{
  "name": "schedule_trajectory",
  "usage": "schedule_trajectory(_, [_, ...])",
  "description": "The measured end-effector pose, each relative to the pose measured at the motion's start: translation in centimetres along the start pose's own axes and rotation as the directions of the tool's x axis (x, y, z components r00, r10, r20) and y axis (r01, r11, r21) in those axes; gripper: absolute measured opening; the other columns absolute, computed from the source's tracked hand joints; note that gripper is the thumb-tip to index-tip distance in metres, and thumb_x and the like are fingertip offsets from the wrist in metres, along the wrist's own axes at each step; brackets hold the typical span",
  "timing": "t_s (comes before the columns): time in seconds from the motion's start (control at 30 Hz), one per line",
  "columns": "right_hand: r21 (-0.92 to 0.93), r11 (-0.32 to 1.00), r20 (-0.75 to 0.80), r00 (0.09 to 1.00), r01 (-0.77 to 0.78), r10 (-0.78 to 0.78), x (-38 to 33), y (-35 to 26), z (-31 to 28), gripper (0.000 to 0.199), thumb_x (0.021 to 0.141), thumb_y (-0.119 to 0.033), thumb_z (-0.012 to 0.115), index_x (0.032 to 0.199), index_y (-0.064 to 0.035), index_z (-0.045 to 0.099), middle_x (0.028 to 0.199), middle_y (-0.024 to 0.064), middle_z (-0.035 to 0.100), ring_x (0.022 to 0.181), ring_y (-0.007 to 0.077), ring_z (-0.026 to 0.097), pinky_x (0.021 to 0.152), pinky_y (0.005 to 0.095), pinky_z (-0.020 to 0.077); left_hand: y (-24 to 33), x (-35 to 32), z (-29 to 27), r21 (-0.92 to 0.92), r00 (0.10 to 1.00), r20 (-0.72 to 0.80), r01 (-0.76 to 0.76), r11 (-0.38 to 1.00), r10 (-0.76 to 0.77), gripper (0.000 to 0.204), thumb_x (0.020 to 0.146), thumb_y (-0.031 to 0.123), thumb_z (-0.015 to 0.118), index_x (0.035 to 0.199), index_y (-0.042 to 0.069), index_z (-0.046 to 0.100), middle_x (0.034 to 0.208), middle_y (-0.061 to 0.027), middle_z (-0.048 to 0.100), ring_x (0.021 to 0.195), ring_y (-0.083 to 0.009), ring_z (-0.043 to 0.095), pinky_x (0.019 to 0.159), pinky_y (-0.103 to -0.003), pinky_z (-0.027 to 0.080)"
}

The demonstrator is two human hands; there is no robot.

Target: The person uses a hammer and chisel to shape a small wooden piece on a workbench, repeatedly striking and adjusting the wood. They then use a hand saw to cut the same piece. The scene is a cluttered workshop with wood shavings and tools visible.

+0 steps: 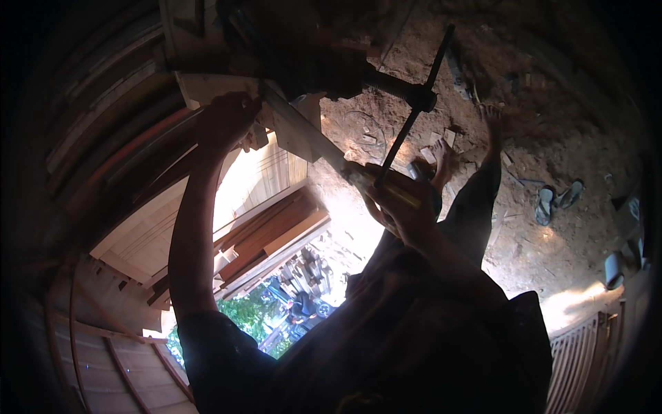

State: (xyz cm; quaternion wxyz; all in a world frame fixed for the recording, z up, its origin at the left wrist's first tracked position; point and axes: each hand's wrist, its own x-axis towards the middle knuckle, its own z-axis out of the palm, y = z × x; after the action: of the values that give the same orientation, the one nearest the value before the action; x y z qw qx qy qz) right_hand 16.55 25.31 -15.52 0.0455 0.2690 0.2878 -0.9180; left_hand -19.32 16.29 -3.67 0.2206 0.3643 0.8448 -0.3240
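Note:
My left hand [226, 119] is raised and closed over the edge of a pale wooden piece [289, 127] held under a dark bench vise [324, 62]. My right hand [403, 207] grips the near end of a long flat strip [310, 138], which runs up and left to the wooden piece. Whether it is a blade or a ruler cannot be told in the dim light. The vise's screw ends in a thin black cross-bar handle [417, 100], just above my right hand. My bare feet [441, 162] stand on the dirt below.
Stacked planks [276, 238] and boards lie to the left. A pair of flip-flops [558, 200] rests on the reddish dirt floor [552, 138] among wood chips. A slatted wooden panel [586, 359] stands at lower right. Greenery shows through an opening [255, 310].

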Motion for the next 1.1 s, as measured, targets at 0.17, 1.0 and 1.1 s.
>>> schedule_trajectory(0.17, [-0.017, 0.988, 0.028, 0.988, 0.155, -0.154, 0.8, 1.6, 0.1, 0.034, 0.098, -0.009, 0.069, 0.13, 0.0044, 0.065, 0.093, 0.0069, 0.071, 0.075, 0.0063, 0.064, 0.065, 0.0201, 0.0504, -1.0, 0.1, 0.7, 0.169, 0.99, -0.012, -0.138, 0.976, 0.142, 0.046, 0.101, 0.048, 0.053, 0.095, 0.009, 0.076, 0.093, -0.0146, 0.077, 0.087, -0.0326, 0.075, 0.083, -0.047, 0.058])
schedule_trajectory(1.0, [-0.074, 0.956, -0.033, 0.957, 0.284, -0.287, 1.6, 2.9, 1.6, 0.013, 0.099, -0.012, 0.066, 0.111, -0.0083, 0.071, 0.08, -0.0022, 0.069, 0.078, 0.0088, 0.067, 0.095, 0.0294, 0.0517, 0.1, -0.8, 0.6, 0.48, 0.97, 0.06, -0.234, 0.845, 0.234, 0.028, 0.102, 0.027, 0.051, 0.098, 0.008, 0.071, 0.086, -0.0149, 0.073, 0.083, -0.0295, 0.075, 0.07, -0.045, 0.061])
schedule_trajectory(1.1, [-0.166, 0.941, -0.007, 0.953, 0.296, -0.301, 1.5, 1.5, 1.6, 0.019, 0.093, -0.004, 0.073, 0.113, -0.0032, 0.073, 0.093, 0.0057, 0.072, 0.082, 0.0128, 0.07, 0.079, 0.0255, 0.0586, 0.3, -0.5, 0.4, 0.339, 0.972, 0.013, -0.226, 0.913, 0.236, 0.035, 0.103, 0.03, 0.051, 0.088, 0.007, 0.072, 0.086, -0.0157, 0.074, 0.082, -0.0317, 0.076, 0.07, -0.046, 0.062])
